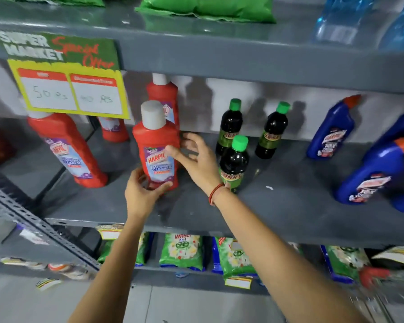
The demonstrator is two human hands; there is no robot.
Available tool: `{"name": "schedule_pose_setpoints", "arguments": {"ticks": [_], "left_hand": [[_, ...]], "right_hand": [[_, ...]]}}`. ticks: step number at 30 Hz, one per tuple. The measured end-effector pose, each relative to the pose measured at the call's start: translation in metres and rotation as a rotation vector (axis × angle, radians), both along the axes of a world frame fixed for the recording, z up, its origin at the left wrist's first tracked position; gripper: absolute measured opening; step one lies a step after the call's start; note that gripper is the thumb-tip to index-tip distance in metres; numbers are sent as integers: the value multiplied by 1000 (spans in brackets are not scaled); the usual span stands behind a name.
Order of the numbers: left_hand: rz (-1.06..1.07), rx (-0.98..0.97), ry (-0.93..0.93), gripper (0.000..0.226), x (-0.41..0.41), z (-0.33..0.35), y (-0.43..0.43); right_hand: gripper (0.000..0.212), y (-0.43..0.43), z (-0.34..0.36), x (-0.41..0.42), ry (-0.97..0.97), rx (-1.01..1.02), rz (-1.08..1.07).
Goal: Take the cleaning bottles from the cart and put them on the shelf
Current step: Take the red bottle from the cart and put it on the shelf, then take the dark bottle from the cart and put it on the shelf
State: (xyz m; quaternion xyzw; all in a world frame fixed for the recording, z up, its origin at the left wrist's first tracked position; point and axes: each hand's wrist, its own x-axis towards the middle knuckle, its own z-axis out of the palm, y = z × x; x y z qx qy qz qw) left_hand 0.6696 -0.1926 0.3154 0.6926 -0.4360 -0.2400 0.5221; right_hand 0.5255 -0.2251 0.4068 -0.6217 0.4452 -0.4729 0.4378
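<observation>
Grey shelf (289, 206), left to right. Far left: a tilted red bottle (67, 149) under the price sign (63, 82), another red one (113, 129) behind it by the back wall. Centre-left: the Harpic bottle (156, 148) stands upright near the front edge, a second upright red bottle (165, 99) just behind it. Left hand (141, 191) curls round its base, thumb and fingers pinching the bottom corner. Right hand (194, 159) is spread, thumb tip on the label, fingers past the bottle's right side; red thread on the wrist. Right of that: three dark bottles (233, 162) with green caps, mid-shelf. Right end: blue bottles (331, 129), tilted, blurred. Lower shelf: green packets (184, 251).
</observation>
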Motion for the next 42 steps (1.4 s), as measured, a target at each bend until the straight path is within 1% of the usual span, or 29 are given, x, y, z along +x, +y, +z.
{"name": "schedule_pose_setpoints", "arguments": {"ticks": [2,3,4,6,7,9,11,14,16,18,20,23,25,27,29,31,32,34,36,37,39,40,42], "left_hand": [[158,-39,-17,74,-22,-10,24],[219,-70,-25,70,-37,-16,38],[250,-102,-25,63,-54,-21,52],[195,-157,13,40,-99,-27,78],[111,-169,39,30,-124,-30,89],[-116,-121,53,31,-179,-32,105],[-367,-20,20,31,-238,-29,115],[-696,61,-101,16,-320,-22,120],[-905,51,-199,18,-372,-20,121],[-1088,55,-265,18,-422,-22,124],[-1229,95,-310,19,-470,-30,131],[-1430,156,-409,22,-537,-56,151],[-1591,220,-491,23,-576,-80,170],[-1757,270,-644,27,-605,-107,188],[-1879,320,-789,35,-625,-133,201],[-1951,378,-859,46,-641,-160,209],[-1968,398,-893,52,-649,-173,211],[-1983,405,-944,61,-669,-200,216],[-1992,383,-1004,68,-693,-228,222],[-2006,363,-1053,71,-707,-242,226],[-2049,329,-1094,76,-736,-270,234],[-2069,317,-1087,77,-750,-284,238],[-2117,256,-1114,78,-776,-308,247]], "right_hand": [[42,23,-3,-26,9,-44,-85],[38,36,-5,-43,-15,-50,-109],[33,49,-7,-62,-32,-55,-126],[23,74,-15,-106,-43,-66,-170],[19,87,-20,-131,-48,-60,-207],[14,111,-32,-184,-55,-24,-319],[14,133,-45,-239,-31,4,-460],[13,169,-69,-322,-16,45,-670],[9,199,-88,-375,-20,121,-776],[10,233,-112,-428,22,201,-893],[16,270,-141,-473,76,319,-1009],[27,327,-191,-526,185,573,-1094],[29,367,-227,-553,163,746,-1163],[31,403,-262,-570,46,937,-1239],[28,430,-296,-581,-84,1098,-1282],[27,447,-326,-590,-296,1176,-1350],[28,453,-338,-594,-451,1195,-1408],[32,459,-363,-603,-818,1170,-1538],[47,462,-388,-614,-1107,1091,-1623],[51,461,-402,-620,-1197,1051,-1646],[49,458,-425,-631,-1324,951,-1674],[47,456,-438,-638,-1359,910,-1691],[52,451,-457,-651,-1376,857,-1740]]}}
